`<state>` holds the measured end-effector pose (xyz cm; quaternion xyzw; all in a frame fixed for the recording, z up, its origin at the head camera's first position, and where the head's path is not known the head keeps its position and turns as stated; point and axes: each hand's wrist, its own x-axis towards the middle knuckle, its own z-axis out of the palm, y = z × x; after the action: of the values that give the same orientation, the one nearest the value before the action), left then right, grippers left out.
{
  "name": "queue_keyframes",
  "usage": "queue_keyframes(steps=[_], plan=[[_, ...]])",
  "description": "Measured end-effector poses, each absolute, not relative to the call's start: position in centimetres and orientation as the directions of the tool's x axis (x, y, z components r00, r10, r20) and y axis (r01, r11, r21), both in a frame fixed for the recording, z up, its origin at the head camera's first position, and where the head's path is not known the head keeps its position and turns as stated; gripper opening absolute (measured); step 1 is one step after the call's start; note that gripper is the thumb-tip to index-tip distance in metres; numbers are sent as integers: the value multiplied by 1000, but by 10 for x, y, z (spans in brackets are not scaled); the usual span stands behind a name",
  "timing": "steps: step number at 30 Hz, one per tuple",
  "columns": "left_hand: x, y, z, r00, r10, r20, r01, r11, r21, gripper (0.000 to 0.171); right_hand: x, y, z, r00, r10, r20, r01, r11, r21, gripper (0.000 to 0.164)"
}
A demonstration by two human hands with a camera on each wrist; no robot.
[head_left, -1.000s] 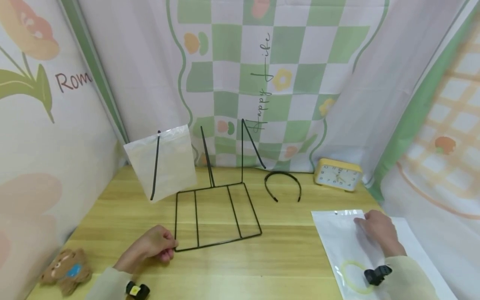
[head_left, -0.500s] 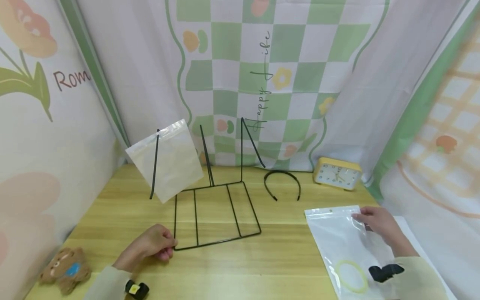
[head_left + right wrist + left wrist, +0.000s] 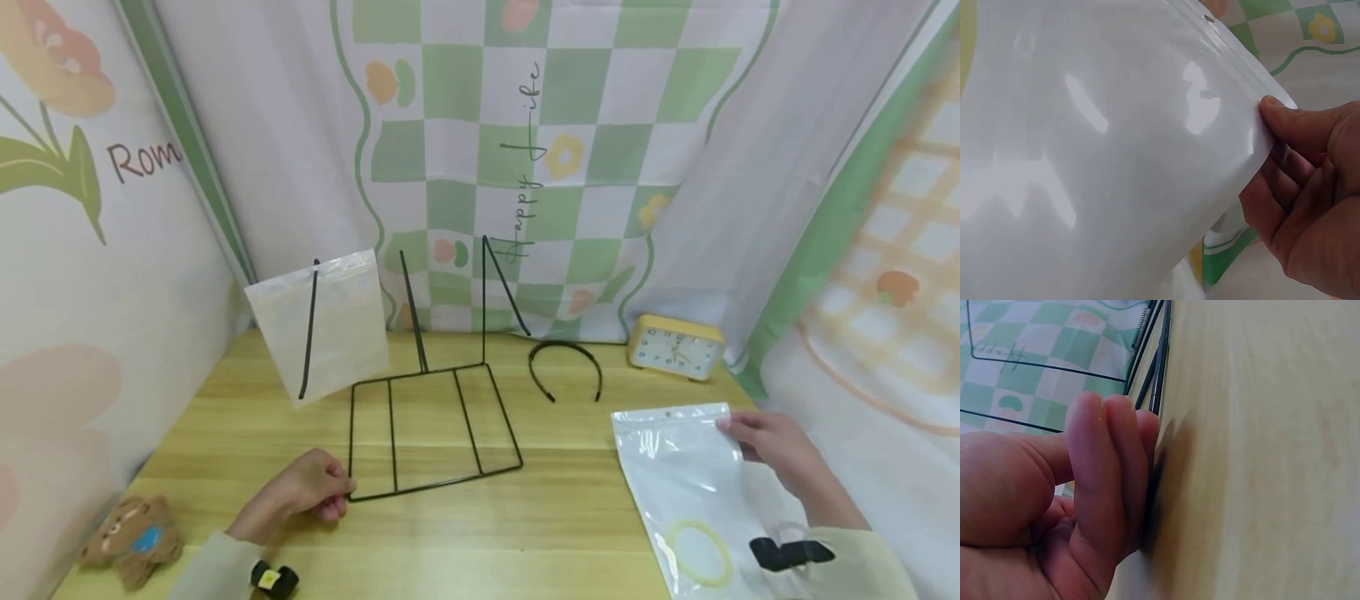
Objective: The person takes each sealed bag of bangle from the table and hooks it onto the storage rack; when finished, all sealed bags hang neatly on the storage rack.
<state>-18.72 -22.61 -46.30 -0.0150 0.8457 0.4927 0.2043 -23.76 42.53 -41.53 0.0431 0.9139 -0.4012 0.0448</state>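
Observation:
A black wire rack [image 3: 437,482] with a grid base and upright arms stands mid-table. My left hand [image 3: 311,487] pinches its front left corner between thumb and fingers; in the left wrist view the curled fingers [image 3: 1094,469] lie close along the tabletop. From the rack's left arm hangs a small translucent zip bag [image 3: 345,325]. At the right, my right hand [image 3: 776,450] pinches the top right corner of a larger white zip bag [image 3: 675,467], thumb on the front. A pale yellow ring [image 3: 723,557] shows through its clear front. The bag's lower end runs out of view.
A black headband [image 3: 564,344] lies behind and right of the rack. Farther right stands a yellow alarm clock [image 3: 675,348]. A brown bear toy [image 3: 133,540] lies at the front left. Printed curtains [image 3: 585,167] enclose the wooden table [image 3: 570,517].
My right hand has shifted right, and the white bag's top edge has come up with it. The hanging bag has swung on its arm. My left hand stays at the rack's corner.

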Motion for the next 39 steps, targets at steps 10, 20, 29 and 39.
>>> queue_keyframes(steps=[10, 20, 29, 39], plan=[[-187, -226, -462, -915, 193, -354, -211, 519, 829, 18, -225, 401, -392, -998, -5, -59, 45, 574, -818, 50], [-186, -227, -463, -913, 210, -350, -204, 509, 837, 19, -209, 377, -370, -999, -14, 29, -32, 525, -850, 12], [-187, -227, -465, -917, 193, -348, -211, 506, 836, 18, -192, 345, -351, -976, -16, 218, -199, 481, -854, 16], [-186, -227, -463, -917, 198, -345, -201, 518, 832, 18, -177, 304, -334, -917, 7, 398, -375, 317, -871, 22]])
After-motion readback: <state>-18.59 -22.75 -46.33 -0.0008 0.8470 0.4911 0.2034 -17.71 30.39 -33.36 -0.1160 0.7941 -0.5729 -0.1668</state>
